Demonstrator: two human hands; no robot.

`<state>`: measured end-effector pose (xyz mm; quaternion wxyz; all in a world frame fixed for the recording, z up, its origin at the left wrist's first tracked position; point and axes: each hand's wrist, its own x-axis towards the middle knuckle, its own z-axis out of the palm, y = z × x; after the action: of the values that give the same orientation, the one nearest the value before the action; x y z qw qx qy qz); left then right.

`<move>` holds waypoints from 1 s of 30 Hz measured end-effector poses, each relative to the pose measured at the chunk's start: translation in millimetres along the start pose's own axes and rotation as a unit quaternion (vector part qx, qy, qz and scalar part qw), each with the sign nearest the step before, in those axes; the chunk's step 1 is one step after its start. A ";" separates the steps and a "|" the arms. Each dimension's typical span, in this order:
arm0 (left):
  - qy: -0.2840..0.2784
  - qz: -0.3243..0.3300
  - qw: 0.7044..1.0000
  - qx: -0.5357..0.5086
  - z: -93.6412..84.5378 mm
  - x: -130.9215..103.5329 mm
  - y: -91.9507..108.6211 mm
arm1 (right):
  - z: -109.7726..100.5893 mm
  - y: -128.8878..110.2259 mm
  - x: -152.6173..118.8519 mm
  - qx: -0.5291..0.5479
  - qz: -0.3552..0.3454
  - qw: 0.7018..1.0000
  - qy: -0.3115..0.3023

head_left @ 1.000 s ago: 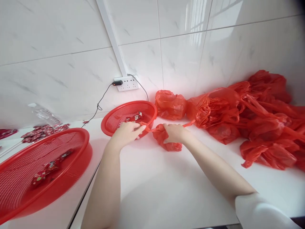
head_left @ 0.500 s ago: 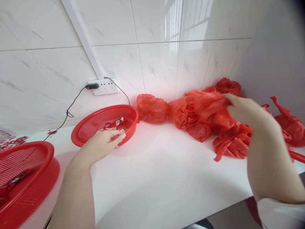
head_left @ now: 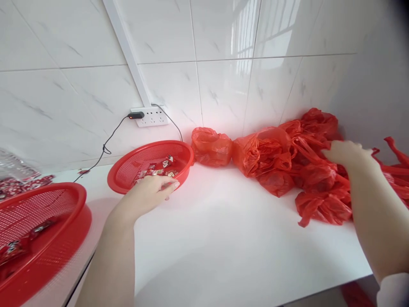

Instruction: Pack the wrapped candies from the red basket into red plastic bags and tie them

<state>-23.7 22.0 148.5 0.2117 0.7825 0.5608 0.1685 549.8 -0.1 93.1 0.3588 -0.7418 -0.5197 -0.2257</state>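
Note:
My right hand (head_left: 347, 153) reaches over the heap of red plastic bags (head_left: 277, 149) at the back right, its fingertips at the bags; whether it grips one is hidden. My left hand (head_left: 150, 194) hovers by the front rim of a round red mesh basket (head_left: 143, 151), fingers bent and thumb near them, with nothing visible between. Small wrapped packets (head_left: 166, 164) lie inside that basket. A full, rounded red bag (head_left: 211, 147) stands between the basket and the heap.
At the left is a larger red basket (head_left: 64, 217) holding a few packets. Behind it lie red patterned packets under clear plastic (head_left: 19, 166). A power strip (head_left: 153, 116) with a plugged-in black cable is on the tiled wall. The white table's (head_left: 230, 238) front edge runs at lower right.
The red bag my right hand held up now rests on the heap, and that hand has moved right. The view has shifted slightly left; my left hand keeps its pose by the basket.

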 end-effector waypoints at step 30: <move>-0.032 0.017 0.999 0.022 4.0 -5.8 -0.5 | 136.4 -295.5 -35.0 0.014 -0.005 0.978 -0.206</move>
<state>-23.9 16.1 144.7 0.2097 0.8013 0.5439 0.1346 256.4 143.0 69.0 0.2533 -0.7644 -0.5896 -0.0624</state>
